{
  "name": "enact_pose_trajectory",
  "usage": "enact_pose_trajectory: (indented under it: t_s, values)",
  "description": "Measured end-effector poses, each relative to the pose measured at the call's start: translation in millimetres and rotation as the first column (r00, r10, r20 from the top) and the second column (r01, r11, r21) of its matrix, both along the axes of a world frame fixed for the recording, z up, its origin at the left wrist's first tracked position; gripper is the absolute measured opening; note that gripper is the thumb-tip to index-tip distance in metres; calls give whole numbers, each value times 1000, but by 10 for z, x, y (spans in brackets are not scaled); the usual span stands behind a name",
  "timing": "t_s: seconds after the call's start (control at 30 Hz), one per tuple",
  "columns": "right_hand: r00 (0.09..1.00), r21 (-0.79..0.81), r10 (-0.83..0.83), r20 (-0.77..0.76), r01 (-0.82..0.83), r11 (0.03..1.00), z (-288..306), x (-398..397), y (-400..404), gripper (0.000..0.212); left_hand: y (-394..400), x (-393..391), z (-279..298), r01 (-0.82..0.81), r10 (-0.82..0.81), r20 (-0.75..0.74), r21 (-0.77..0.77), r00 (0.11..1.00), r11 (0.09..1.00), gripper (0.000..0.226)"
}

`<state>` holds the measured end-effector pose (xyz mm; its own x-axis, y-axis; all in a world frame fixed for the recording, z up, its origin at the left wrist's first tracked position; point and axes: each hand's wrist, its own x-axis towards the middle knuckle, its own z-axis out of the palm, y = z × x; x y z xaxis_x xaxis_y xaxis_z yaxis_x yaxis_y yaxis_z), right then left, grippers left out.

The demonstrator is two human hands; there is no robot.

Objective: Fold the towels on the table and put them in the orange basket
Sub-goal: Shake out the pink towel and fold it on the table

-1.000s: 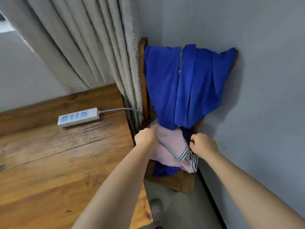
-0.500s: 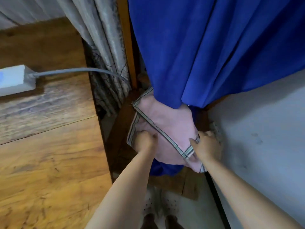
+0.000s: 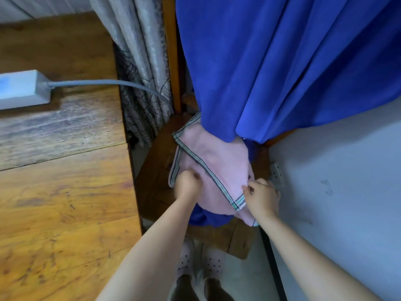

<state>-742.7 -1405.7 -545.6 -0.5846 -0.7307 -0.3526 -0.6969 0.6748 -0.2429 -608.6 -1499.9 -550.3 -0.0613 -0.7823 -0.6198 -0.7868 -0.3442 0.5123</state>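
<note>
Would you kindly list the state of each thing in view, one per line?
pink towel: lying on the chair seat, partly under the blue cloth, gripped by both hands
left hand: gripping the towel
right hand: pinching the towel's striped edge
blue cloth: draped over the chair
power strip: lying on the table, cable attached

Soft, even daylight is filling my view, neither harsh nor dim. The wooden surface (image 3: 65, 192) is catching a pale sheen near the power strip (image 3: 21, 90), whose top is washing out almost white. The blue cloth (image 3: 271, 61) is holding deep shadows in its folds. My left hand (image 3: 187, 185) is smearing slightly with motion blur. Straight lines are bowing toward the edges from the wide lens.
</note>
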Motion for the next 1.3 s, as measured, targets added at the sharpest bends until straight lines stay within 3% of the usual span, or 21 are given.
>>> enact_pose_trajectory:
  t_s: [0.13, 0.2, 0.33, 0.43, 0.67, 0.87, 1.0, 1.13, 1.2, 1.3]
  values:
    - [999, -278, 11, 36, 0, 961, 661, 67, 4, 13, 79, 89, 624, 29, -44, -143, -105, 989, 994, 20]
    - [996, -410, 84, -8, -80, 909, 1054, 88, -4, 6, 116, 127, 981, 47, -85, -200, -187, 976, 981, 29]
    - [964, -627, 217, -151, -263, 733, 1884, 195, -137, 4, 154, 214, 1865, -13, -100, -309, -342, 946, 939, 21]
    - [967, -773, 211, -145, -244, 586, 2514, 353, -320, 5, 55, 378, 2574, -107, -100, -386, -479, 917, 871, 19]
    - [918, -902, 394, -44, -207, 380, 3768, 1174, -767, 12, -174, 1561, 4045, -391, 33, -513, -611, 858, 688, 16]
    - [869, -941, 490, -67, -219, 259, 4242, 2252, -1053, 11, -72, 2862, 4399, -467, 108, -499, -684, 860, 561, 14]
    - [853, -928, 520, -47, -230, 293, 4168, 2996, -1131, 13, -7, 3731, 4294, -390, 195, -341, -736, 920, 553, 16]
    - [833, -895, 553, -9, -254, 367, 3871, 3753, -1145, 17, 47, 4498, 3929, -265, 268, -105, -685, 958, 678, 20]
    - [837, -861, 540, 90, -208, 465, 3647, 4019, -1163, 15, 102, 4778, 3656, -237, 281, -22, -602, 959, 762, 21]
    - [888, -664, 348, 299, -68, 745, 3227, 4378, -1191, 19, 246, 5201, 3172, -193, 254, 130, -361, 958, 912, 26]
